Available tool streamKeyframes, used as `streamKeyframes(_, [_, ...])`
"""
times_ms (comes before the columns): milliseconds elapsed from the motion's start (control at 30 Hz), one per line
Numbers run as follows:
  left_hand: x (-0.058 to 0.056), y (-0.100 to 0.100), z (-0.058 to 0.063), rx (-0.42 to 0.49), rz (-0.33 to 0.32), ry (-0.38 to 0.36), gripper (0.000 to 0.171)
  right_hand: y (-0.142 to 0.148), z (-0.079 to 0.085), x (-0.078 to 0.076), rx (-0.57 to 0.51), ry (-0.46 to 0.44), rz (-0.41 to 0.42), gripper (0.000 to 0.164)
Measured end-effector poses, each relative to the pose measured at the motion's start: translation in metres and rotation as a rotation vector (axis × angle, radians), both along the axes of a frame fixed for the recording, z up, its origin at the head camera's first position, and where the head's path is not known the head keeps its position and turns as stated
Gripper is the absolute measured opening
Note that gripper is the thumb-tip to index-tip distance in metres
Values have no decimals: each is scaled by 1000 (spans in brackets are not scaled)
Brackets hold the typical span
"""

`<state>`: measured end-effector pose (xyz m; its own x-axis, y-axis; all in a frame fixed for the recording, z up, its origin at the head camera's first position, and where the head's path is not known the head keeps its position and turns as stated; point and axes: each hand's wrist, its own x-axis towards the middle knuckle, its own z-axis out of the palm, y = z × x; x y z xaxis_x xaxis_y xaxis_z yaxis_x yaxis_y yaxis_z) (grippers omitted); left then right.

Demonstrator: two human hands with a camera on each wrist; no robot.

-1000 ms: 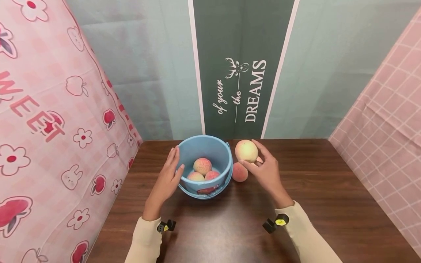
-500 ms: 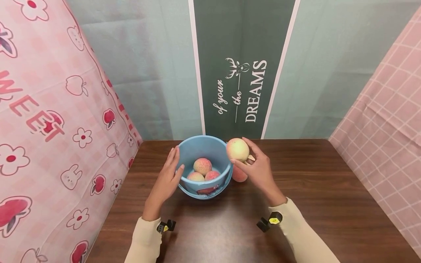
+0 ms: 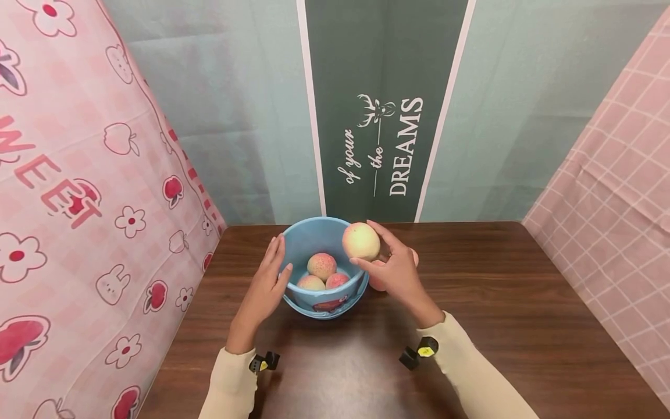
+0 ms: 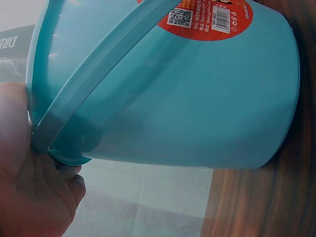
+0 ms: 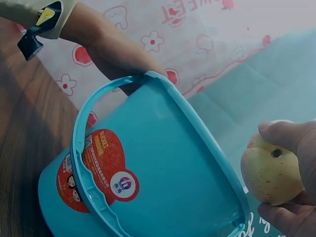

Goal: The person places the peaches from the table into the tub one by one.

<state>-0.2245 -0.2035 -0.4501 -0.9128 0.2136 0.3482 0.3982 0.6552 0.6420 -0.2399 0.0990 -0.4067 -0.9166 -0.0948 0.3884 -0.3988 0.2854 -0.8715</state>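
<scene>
My right hand pinches a pale yellow-pink peach between thumb and fingers, above the right rim of a blue bucket. In the right wrist view, the peach shows its stem hollow, beside the bucket's rim. Several peaches are together, with three visible at the bottom of the bucket. My left hand rests on the bucket's left rim, fingers extended along the outside. In the left wrist view, the left hand touches the rim near the handle joint.
Right of the bucket, a reddish peach sits on the brown wooden table, partly covered by my right hand. A bit of another pink fruit shows behind that hand. The bucket's handle hangs down at its front. Patterned cloths surround the table.
My right hand has carried the peach leftward, from beside the bucket to above its right rim. The left hand stays at the left rim, and the bucket has not visibly moved.
</scene>
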Motion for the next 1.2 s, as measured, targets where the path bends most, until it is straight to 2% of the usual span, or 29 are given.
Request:
streamKeyframes(133, [0, -1, 0, 4, 2, -2, 67, -3, -2, -1, -9, -31, 38, 81])
streamKeyframes(300, [-1, -1, 0, 7, 4, 1, 67, -7, -2, -2, -3, -51, 42, 83])
streamKeyframes(600, [-1, 1, 1, 8, 7, 1, 66, -18, 25, 13, 37, 26, 63, 79])
streamKeyframes(767, [-2, 1, 0, 13, 9, -2, 66, -20, 28, 12, 25, 42, 85, 79])
streamKeyframes(867, [-2, 0, 0, 16, 10, -3, 66, -22, 26, 10, 17, 20, 106, 80])
streamKeyframes(1000, [-1, 1, 1, 13, 9, -8, 66, -22, 15, 1, 39, -20, 113, 83])
streamKeyframes(1200, [0, -1, 1, 11, 2, -11, 66, -24, 0, -7, 49, 12, 122, 86])
